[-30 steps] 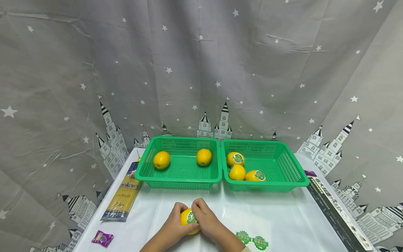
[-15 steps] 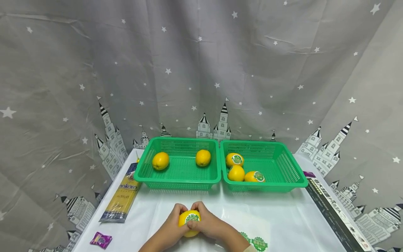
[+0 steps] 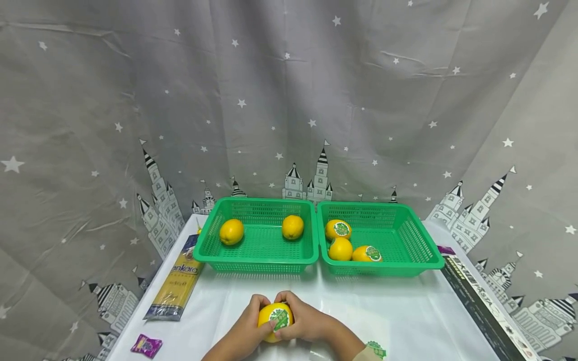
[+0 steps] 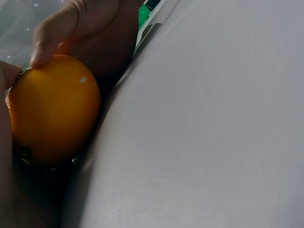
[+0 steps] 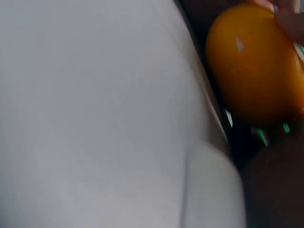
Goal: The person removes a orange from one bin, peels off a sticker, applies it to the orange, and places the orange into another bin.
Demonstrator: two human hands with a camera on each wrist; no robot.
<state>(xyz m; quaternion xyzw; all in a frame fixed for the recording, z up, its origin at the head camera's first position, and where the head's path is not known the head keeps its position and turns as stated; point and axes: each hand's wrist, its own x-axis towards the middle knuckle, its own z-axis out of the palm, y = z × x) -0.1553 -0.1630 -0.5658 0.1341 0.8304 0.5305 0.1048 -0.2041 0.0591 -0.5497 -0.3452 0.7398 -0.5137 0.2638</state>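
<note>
Lemon [image 3: 275, 321] with a green round sticker [image 3: 280, 318] sits at the lower centre of the head view, just above the white tablecloth [image 3: 406, 316]. The left hand [image 3: 246, 328] curls round its left side, the right hand [image 3: 309, 323] round its right, thumbs touching the sticker. Two green baskets, left basket [image 3: 256, 255] and right basket [image 3: 384, 265], hold more lemons behind.

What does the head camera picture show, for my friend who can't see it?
Two hands, the left hand and right hand, hold a yellow lemon with a green sticker over a white table. Behind are two green baskets: the left basket has two plain lemons, the right basket three stickered ones.
</note>
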